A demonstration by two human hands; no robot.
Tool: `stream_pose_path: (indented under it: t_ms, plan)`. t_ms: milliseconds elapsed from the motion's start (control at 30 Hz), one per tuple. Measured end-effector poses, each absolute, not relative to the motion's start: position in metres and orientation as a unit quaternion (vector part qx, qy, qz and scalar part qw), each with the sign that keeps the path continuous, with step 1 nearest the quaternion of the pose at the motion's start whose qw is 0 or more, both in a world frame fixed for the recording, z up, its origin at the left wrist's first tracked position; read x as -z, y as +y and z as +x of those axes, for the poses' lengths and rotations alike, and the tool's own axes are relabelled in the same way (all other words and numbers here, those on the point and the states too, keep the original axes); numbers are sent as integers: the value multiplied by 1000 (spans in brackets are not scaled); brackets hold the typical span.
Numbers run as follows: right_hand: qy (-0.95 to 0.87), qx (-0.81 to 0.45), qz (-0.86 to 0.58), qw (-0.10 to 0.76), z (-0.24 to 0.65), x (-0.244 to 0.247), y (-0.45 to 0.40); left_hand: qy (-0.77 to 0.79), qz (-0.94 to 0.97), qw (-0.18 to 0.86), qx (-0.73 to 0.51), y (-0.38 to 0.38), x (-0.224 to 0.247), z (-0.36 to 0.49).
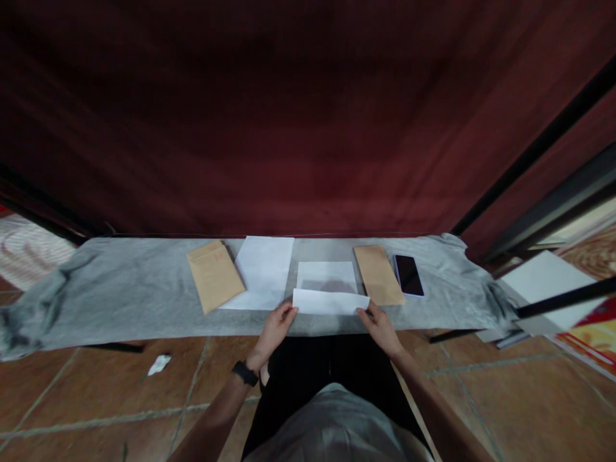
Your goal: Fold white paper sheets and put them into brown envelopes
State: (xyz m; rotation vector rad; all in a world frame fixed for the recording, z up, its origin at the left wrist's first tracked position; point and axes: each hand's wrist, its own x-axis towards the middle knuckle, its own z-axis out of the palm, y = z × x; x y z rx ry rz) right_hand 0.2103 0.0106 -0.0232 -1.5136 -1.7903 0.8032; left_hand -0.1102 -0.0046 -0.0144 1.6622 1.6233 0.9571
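A sheet of white paper [327,277] lies in front of me, its near part folded up into a raised flap. My left hand [278,326] pinches the flap's left corner between thumb and fingers. At the right corner, my right hand [380,326] grips the same paper with thumb and fingertips. To the left rests a stack of white paper [267,266], partly under several brown envelopes [215,274]. A single brown envelope [380,276] lies just beyond my right hand.
A grey cloth [129,289] covers the narrow table. A phone [409,276] lies right of the envelope. Behind the table hangs a dark red curtain [317,160]. Black metal bars [534,147] stand at the right. A crumpled white scrap [158,364] is on the tiled floor.
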Motion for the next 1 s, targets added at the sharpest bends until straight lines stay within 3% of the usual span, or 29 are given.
stream_pose_path:
  t_ms: [133,433,1000]
  plan:
    - [-671,-253,-625,309,198,18,26,654,601,274,-368,9,11,-102]
    - [-661,-131,-722,158,168,12,59,736,580,214,-275,39,4,-91]
    - [-655,-15,-750,95,144,17,100,818,545,147,-107,90,-21,-71]
